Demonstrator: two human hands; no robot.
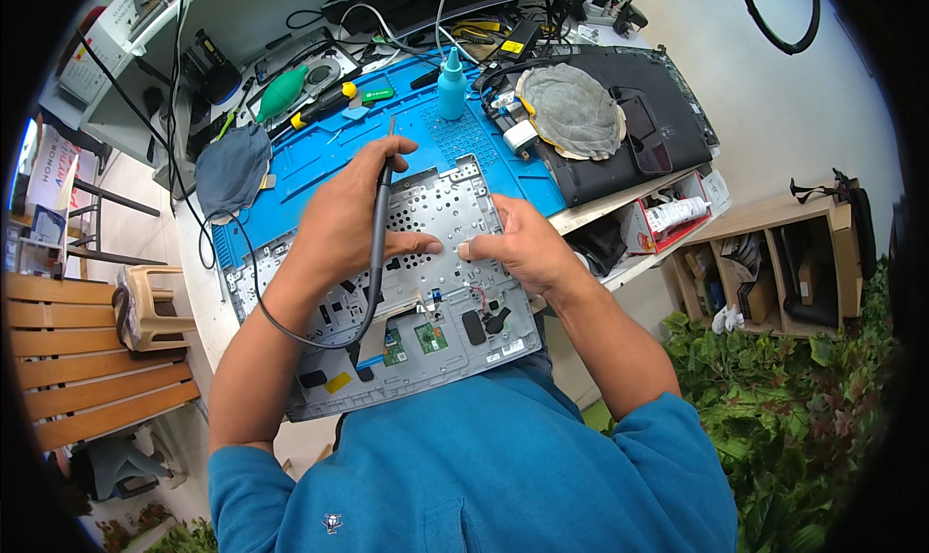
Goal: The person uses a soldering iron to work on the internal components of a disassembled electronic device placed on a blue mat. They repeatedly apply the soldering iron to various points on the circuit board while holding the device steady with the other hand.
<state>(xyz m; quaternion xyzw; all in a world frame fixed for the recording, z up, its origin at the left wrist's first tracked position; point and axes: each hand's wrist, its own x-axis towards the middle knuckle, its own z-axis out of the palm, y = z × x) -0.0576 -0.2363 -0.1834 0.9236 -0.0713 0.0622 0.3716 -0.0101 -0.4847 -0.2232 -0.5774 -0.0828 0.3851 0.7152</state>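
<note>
Got blue shirt [464, 466] up front, laptop panel [450, 274] between that and blue mat [300, 178], cable [354, 339] across it. Gripping iron [379, 222] in curled left hand [346, 200], pinching panel edge with right hand [532, 250].

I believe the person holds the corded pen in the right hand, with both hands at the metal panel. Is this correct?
Not quite: the head view shows the corded pen in the left hand, not the right hand. Both hands are indeed at the metal panel.
</note>
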